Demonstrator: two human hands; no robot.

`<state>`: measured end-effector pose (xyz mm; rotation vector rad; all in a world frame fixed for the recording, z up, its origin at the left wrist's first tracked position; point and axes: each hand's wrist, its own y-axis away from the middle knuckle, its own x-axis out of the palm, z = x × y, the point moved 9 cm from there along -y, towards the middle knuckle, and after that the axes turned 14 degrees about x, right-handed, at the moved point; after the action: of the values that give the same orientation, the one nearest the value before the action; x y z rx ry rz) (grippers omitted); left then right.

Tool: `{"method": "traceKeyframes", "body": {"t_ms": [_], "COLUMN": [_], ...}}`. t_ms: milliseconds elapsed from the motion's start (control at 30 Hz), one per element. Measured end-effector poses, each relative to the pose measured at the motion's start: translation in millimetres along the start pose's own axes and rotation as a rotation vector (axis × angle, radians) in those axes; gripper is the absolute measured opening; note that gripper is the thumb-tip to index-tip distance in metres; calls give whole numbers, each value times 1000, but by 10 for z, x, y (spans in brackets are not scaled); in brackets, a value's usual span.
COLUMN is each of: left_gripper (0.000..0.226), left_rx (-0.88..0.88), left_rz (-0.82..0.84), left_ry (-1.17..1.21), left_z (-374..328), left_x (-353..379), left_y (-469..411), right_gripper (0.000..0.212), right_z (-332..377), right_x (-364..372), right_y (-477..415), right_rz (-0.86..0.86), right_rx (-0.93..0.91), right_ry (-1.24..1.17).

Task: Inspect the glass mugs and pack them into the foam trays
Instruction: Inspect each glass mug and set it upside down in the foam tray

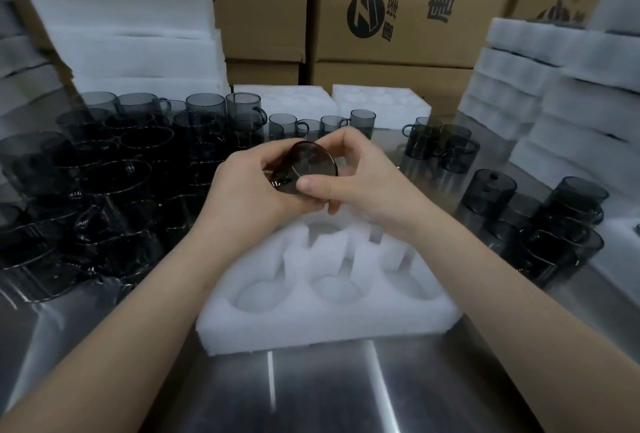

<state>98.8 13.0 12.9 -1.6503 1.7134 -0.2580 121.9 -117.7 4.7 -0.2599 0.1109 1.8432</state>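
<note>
Steel table [346,394], foam tray [311,327], cardboard boxes [398,24] behind

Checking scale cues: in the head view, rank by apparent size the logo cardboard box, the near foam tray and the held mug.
1. Near foam tray.
2. Logo cardboard box, though farther and cropped at the top, so unsure.
3. Held mug.

Single view. The camera is head-worn and wide-angle, facing forward and down across the table [346,398]. The left hand [242,190] and right hand [370,176] appear close, mid-frame; the tray [311,327] near; cartons [398,34] far, at top.
</note>
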Motion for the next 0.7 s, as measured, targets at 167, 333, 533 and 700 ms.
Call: {"method": "traceKeyframes", "body": {"t_ms": [167,333,533,700], "left_gripper": [57,59,63,61], "left_rx": [38,26,-27,-37], "left_rz": [34,35,27,-41], "left_ry": [-65,-74,75,129], "left_z": [-109,-123,-45,-11], "left_x": [58,74,70,-19], "left_y": [9,8,24,33], "right_gripper": [51,40,29,15], "right_z": [-6,-30,-97,-111], "right_x": [24,-62,-57,10], "right_y": [-20,-56,-104,-44], "right_rz": [-91,-203,-20,191], "right_rx": [44,104,182,186], "right_ry": [99,26,-247,-370]}}
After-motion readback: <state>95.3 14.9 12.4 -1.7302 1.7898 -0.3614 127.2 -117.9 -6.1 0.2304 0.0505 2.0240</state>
